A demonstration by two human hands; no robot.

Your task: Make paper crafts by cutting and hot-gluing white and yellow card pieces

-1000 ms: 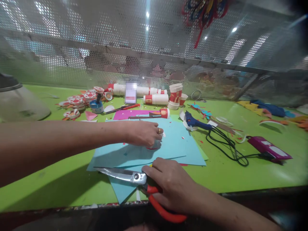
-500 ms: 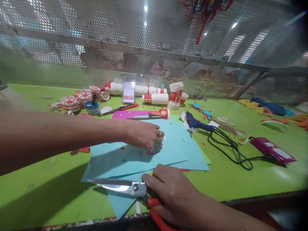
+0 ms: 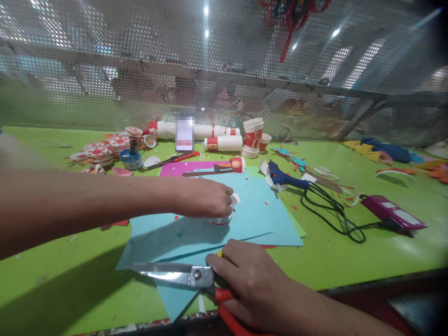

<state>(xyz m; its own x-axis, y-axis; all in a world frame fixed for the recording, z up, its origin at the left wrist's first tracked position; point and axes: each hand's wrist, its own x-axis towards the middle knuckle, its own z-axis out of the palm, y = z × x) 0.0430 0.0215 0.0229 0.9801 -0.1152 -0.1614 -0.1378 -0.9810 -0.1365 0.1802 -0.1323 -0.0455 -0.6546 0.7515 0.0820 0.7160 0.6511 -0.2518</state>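
Note:
My left hand (image 3: 206,198) reaches in over the light blue paper (image 3: 196,240), its fingers closed round a small round white-and-red piece (image 3: 221,220) that the hand mostly hides. A white scrap (image 3: 235,199) lies beside its fingertips. At the near edge, my right hand (image 3: 250,275) is wrapped round the red handles of large scissors (image 3: 171,274). The blades point left, almost together, over the lower part of the blue paper.
Behind the paper are stacked paper cups (image 3: 224,143), a phone (image 3: 185,135), a blue bottle (image 3: 132,158) and patterned red-and-white pieces (image 3: 96,151). To the right lie a blue glue gun (image 3: 287,177), its black cord and a purple box (image 3: 394,212).
My left hand has turned slightly and moved a little left, with its fingers curled more. The scissors and my right hand have hardly moved. The background has shifted slightly left in view.

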